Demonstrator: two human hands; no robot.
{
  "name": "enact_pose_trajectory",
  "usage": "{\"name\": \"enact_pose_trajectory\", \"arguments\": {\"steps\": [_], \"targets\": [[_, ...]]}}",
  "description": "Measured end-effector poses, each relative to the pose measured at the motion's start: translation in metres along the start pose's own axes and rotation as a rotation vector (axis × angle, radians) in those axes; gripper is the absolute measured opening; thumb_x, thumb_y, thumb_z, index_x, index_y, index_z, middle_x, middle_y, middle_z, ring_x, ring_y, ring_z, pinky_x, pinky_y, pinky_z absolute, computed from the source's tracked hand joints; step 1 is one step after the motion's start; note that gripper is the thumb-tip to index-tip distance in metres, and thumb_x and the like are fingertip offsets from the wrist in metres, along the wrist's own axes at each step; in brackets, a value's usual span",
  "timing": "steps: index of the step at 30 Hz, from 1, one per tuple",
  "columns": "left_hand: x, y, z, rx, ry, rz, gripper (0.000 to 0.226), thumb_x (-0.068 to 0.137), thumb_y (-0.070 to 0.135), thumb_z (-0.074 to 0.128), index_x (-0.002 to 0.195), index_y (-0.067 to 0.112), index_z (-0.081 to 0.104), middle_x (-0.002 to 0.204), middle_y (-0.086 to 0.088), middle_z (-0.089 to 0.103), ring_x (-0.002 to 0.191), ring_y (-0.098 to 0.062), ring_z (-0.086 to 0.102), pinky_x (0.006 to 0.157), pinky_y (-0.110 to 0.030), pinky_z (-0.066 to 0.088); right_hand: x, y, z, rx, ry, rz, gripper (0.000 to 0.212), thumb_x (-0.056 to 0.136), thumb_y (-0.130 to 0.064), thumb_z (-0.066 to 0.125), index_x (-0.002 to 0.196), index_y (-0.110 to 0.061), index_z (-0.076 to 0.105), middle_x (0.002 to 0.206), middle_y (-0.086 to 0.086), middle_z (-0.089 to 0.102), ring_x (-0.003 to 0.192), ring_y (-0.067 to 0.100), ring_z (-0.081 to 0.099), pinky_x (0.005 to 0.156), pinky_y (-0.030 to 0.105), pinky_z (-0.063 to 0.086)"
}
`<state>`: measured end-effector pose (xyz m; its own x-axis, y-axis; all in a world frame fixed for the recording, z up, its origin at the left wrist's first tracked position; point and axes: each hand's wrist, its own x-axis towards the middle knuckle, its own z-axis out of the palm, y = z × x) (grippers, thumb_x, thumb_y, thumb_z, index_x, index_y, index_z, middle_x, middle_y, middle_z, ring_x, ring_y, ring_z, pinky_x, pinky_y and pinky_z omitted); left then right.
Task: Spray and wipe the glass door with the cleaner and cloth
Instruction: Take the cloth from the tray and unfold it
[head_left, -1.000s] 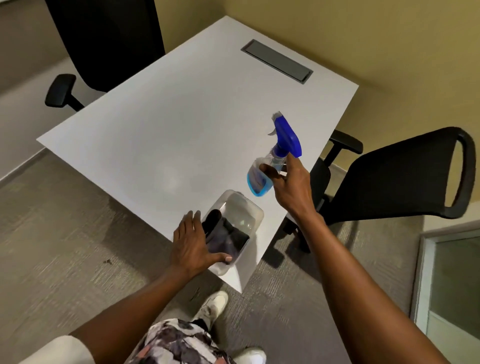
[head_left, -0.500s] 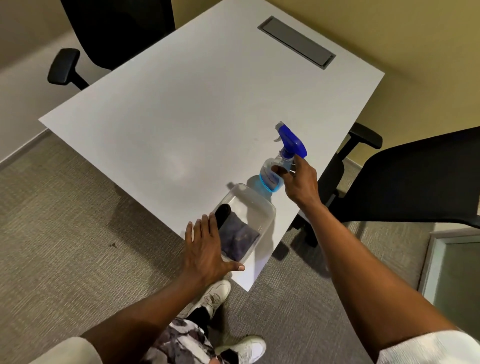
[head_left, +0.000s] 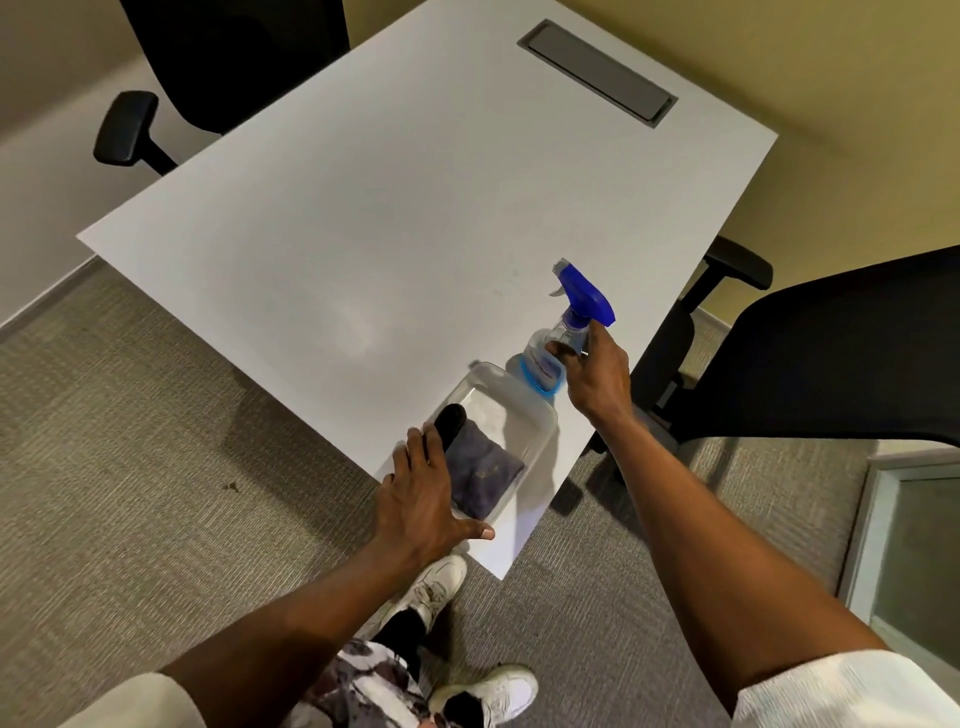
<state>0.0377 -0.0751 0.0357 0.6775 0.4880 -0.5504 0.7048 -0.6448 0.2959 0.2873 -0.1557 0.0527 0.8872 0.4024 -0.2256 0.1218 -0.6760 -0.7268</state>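
Cloth (head_left: 483, 470) nearest left hand (head_left: 421, 499)

It lay folded in the clear tub (head_left: 519, 395), just right of that hand's straight fingers, which rested on the tub's rim, thumb splayed. At the tub's far end, right hand (head_left: 597, 379) gripped the spray bottle (head_left: 540, 358) by its neck

Bottle descent: I see the right hand (head_left: 597, 379) bring the clear spray bottle with blue trigger head (head_left: 540, 364) down from mid-air; its base is now low, just beside the clear plastic tub's (head_left: 535, 436) far end.
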Motion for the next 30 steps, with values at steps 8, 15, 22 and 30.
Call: {"name": "enact_pose_trajectory", "arguments": {"steps": [8,15,22,30], "targets": [[0.0,0.0,-0.001,0.004,-0.002,0.003,0.171,0.061,0.089,0.085,0.174,0.004,-0.011,0.185,-0.021,0.004,0.172,-0.04,0.014,0.13,-0.054,0.042,-0.009,0.008,-0.003,-0.047,-0.028,0.066,0.055,0.1,-0.02,0.078,0.147,-0.01,0.051,0.146,0.014,0.068,0.136,0.032,0.066,0.112,0.049,0.056],[0.002,-0.001,0.003,0.018,0.007,0.002,0.171,0.06,0.092,0.083,0.174,0.005,-0.01,0.185,-0.021,0.006,0.172,-0.04,0.017,0.129,-0.052,0.042,-0.065,0.022,0.017,0.093,0.322,0.151,0.035,0.095,-0.011,0.081,0.122,-0.02,0.062,0.117,0.004,0.068,0.104,0.015,0.067,0.097,0.045,0.066],[0.001,0.0,0.001,0.023,0.021,0.014,0.169,0.061,0.088,0.086,0.173,0.005,-0.01,0.183,-0.021,0.007,0.17,-0.04,0.019,0.127,-0.052,0.047,-0.097,0.023,0.057,-0.414,-0.191,-0.219,0.029,0.101,-0.025,0.071,0.128,-0.015,0.07,0.123,0.007,0.075,0.115,0.025,0.065,0.099,0.042,0.057],[0.002,0.004,0.0,0.052,0.0,-0.019,0.167,0.063,0.09,0.084,0.174,0.006,-0.009,0.184,-0.021,0.009,0.171,-0.042,0.021,0.129,-0.054,0.045,-0.092,0.018,0.083,-0.996,-0.401,-0.287,0.052,0.104,-0.034,0.063,0.147,-0.007,0.053,0.134,0.018,0.074,0.138,0.043,0.061,0.135,0.06,0.018]]}}
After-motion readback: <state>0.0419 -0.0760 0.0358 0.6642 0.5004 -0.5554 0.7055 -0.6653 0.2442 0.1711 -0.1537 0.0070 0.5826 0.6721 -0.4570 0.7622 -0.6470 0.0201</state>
